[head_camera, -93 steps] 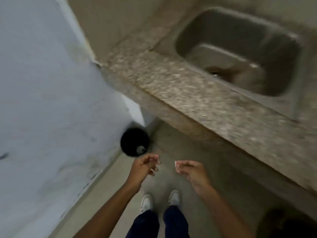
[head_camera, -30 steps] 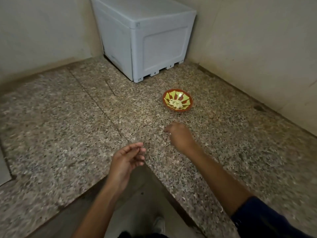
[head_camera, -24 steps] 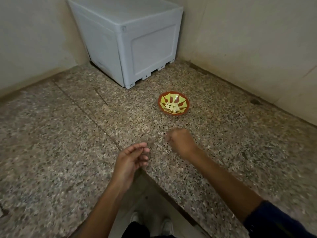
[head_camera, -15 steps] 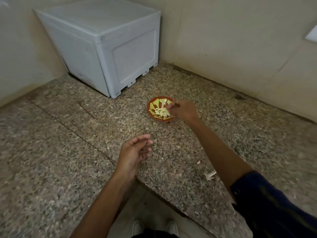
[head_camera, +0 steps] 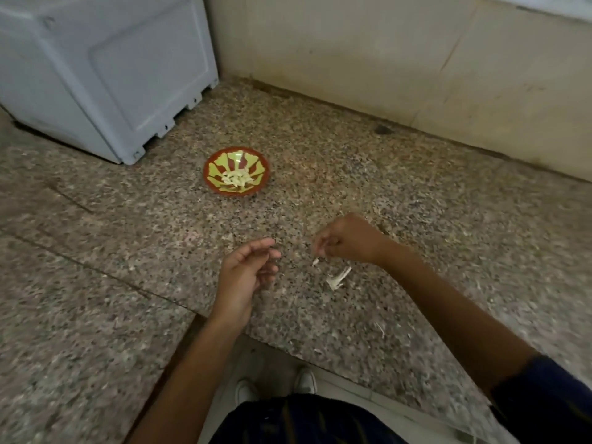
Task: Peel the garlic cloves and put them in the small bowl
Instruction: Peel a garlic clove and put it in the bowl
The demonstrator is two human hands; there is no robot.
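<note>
1. The pale, peeled garlic cloves (head_camera: 236, 178) lie heaped in the middle of the small round bowl (head_camera: 236, 172), red-brown with yellow-green petal panels. It sits on the speckled granite worktop (head_camera: 416, 219), far enough back that peeling goes on in front of it without knocking it.
2. The cloves look bare, slim and cream-white, with no skin that I can make out on them.
3. The right hand (head_camera: 347, 239) hovers low over the worktop, its fingers curled with the tips drawn together. Whether this grip pinches a scrap I cannot tell. A small white fleck (head_camera: 315, 261) shows just below the fingertips.
4. A papery whitish garlic skin (head_camera: 337, 279) lies on the worktop just beside that hand, probably dropped where the peeling happens.
5. The left hand (head_camera: 245, 277) hangs palm-in, fingers loosely bent, gripping nothing, seemingly ready for another clove.
6. A pale grey plastic box (head_camera: 105, 72) stands in the corner behind the bowl.
</note>
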